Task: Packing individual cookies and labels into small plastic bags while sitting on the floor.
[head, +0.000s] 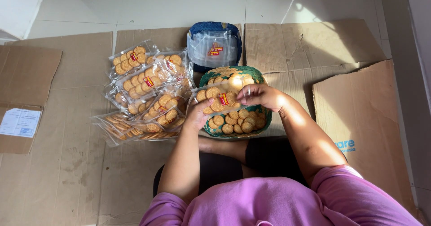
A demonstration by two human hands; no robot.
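A: Start left of your grip. What lies there?

B: A heap of filled biscuit packs [146,96] on the cardboard [67,163] spread over the floor. You can count roughly ten or eleven; the lower ones overlap too much for an exact number. Those look finished.

A: And your hands?

B: Your left hand [197,115] pinches the lower left corner of one clear packet [220,99], fingers closed on it. Your right hand [260,96] is closed over its upper right edge. So both grips hold that single packet, with about five biscuits showing inside; whether it is sealed, you cannot tell.

A: What sits under the grip?

B: One green woven basket [211,75], directly below the packet, with loose biscuits [235,120] in it, a dozen or more visible. Plenty seems left to pack.

A: Beyond the grip?

B: One blue container [195,28] holding a stack of empty clear bags [213,48], too many to count. To the right of your grip there is only more flattened cardboard
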